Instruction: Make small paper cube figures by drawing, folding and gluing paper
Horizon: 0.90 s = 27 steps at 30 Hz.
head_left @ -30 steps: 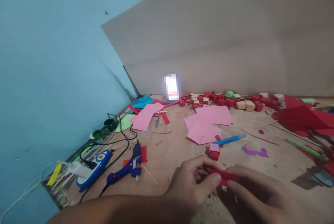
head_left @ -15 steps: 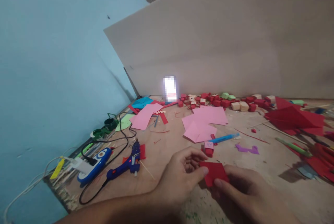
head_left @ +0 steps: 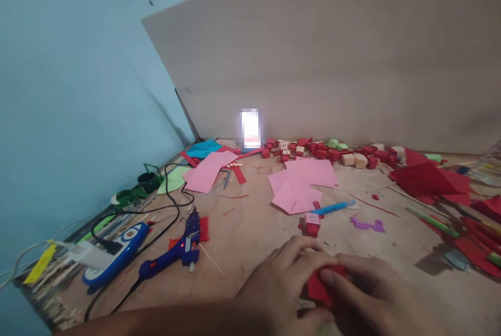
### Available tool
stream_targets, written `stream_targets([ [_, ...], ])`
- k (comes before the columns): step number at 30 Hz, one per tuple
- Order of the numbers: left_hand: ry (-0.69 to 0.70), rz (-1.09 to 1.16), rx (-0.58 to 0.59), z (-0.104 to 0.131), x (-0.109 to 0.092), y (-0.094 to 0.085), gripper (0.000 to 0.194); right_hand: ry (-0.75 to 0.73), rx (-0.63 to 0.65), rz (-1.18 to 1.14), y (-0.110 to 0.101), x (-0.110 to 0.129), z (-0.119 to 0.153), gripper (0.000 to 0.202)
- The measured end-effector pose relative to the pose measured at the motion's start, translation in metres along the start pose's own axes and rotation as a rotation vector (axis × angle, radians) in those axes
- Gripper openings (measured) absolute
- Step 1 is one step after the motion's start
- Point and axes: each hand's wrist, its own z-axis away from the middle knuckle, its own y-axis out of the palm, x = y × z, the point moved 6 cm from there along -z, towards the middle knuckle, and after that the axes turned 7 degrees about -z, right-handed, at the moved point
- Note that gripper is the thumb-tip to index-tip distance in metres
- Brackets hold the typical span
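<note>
A small piece of red paper (head_left: pixel 320 290) is held between my two hands low in the view. My right hand (head_left: pixel 371 291) pinches it, with the thumb pressed on its face. My left hand (head_left: pixel 287 273) curls around its left side, the fingers along the top edge and the thumb below. Part of the paper is hidden behind the fingers. Just beyond my left hand lies a small red block with a pink face drawn on it (head_left: pixel 312 224). A blue pen (head_left: pixel 333 206) lies right behind that block.
A blue glue gun (head_left: pixel 183 246) and a blue-white power strip (head_left: pixel 117 258) with cables are at left. Pink paper sheets (head_left: pixel 311 173) lie mid-table. Red and beige blocks (head_left: pixel 332 155) line the back board. Red paper (head_left: pixel 430 179) and a purple cut-out (head_left: pixel 368 224) are at right.
My left hand has shifted right and over the red paper, its fingers now along the top edge. The paper is more covered and tilted. The view has turned slightly.
</note>
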Motion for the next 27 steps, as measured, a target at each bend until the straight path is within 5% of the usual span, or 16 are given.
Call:
stream_targets([
  [3,-0.027,-0.029,-0.020,0.001,-0.004,-0.002,0.045,0.018,0.007,0.029,0.000,0.000,0.000,0.037],
  [8,0.019,-0.181,-0.021,0.005,-0.008,-0.003,0.066,-0.006,-0.040,0.015,-0.003,0.002,0.000,0.040],
  [15,0.123,-0.186,-0.065,0.006,-0.003,-0.003,0.019,0.011,0.004,0.049,-0.002,0.003,0.001,0.042],
  [23,-0.107,-0.026,-0.096,0.005,0.011,-0.005,0.007,0.140,0.021,-0.340,-0.001,-0.009,0.003,0.046],
  [27,-0.207,0.030,-0.104,0.005,0.014,-0.008,0.007,0.084,-0.038,-0.465,-0.007,-0.007,0.002,0.039],
])
